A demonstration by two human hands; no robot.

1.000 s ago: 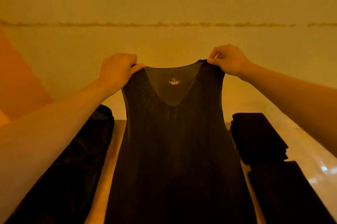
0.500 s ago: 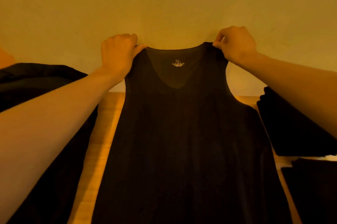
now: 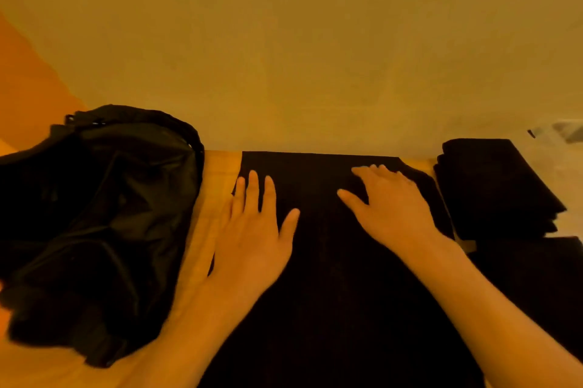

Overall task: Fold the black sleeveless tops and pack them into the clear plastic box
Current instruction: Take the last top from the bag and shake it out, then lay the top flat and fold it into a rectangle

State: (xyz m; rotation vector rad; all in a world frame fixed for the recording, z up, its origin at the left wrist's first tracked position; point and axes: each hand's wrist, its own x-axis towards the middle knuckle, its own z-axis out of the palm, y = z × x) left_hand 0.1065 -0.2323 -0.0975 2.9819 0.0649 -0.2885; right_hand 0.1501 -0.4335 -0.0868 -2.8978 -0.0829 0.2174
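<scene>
On top [image 3: 321, 286], flat: left hand [image 3: 252, 242], right hand [image 3: 392, 207]

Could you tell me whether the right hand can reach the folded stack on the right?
Probably yes: the right hand lies flat on the spread top, with the folded stack just beside it, nothing between.

Illumination is dim with a strong amber cast. Motion blur softens the black heap [image 3: 94, 223] at 9 o'clock and the left hand [image 3: 252, 245]. Pale glare at 3 o'clock.
</scene>
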